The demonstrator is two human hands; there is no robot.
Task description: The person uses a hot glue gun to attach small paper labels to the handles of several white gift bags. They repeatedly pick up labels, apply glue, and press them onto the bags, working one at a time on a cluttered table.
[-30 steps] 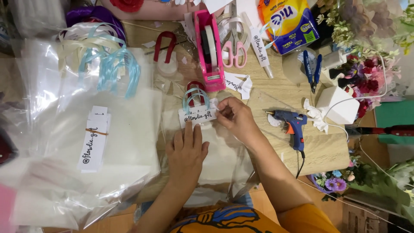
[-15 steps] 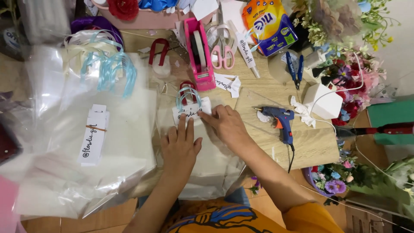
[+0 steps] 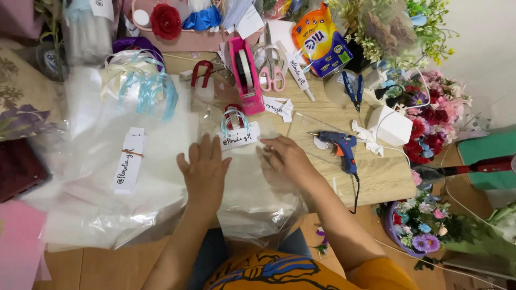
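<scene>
While my left hand (image 3: 204, 169) lies flat and open on the clear cellophane bag (image 3: 252, 193), my right hand (image 3: 287, 158) presses its loosely spread fingers on the film beside it, gripping nothing. The bag's white label (image 3: 240, 137) sits just beyond my fingertips. I judge the slick film could slide or crease under uneven pressure. Right of my right hand, the blue glue gun (image 3: 341, 147) crowds close; the table edge (image 3: 376, 201) runs near my wrists.
</scene>
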